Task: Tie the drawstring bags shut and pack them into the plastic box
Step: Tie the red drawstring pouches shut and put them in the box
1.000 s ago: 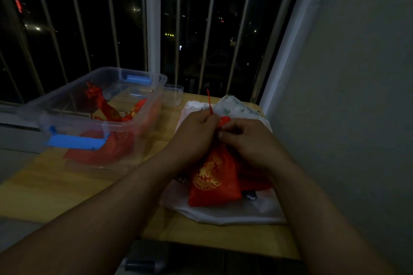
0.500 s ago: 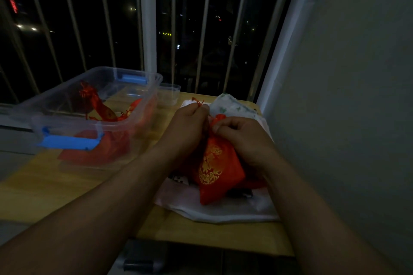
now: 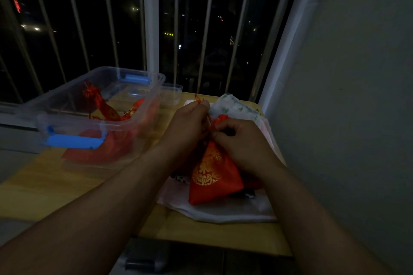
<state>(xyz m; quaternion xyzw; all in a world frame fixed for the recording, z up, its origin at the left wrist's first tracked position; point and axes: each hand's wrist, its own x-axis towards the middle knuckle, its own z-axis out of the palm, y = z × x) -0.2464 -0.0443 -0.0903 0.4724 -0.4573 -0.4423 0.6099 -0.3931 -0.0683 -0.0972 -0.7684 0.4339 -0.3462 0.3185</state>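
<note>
a dim wooden worktop (image 3: pixel 55 185) stands by a barred window at night. on its left side sits the clear plastic box (image 3: pixel 143 105), open at the top. red drawstring bags (image 3: pixel 105 107) already lie inside, at least one cinched at the neck; the count is hard to tell. right of the box, on a white sheet (image 3: pixel 223 210), rests one red bag (image 3: pixel 212 176) with gold print, outside the box. the right hand (image 3: pixel 243 143) has its grip curled round the bag's gathered neck. the left hand (image 3: pixel 187 123) has its grip pinched on the drawstring (image 3: pixel 209 123), drawn upward. the task looks partway done: this bag is being tied and is not yet packed.
</note>
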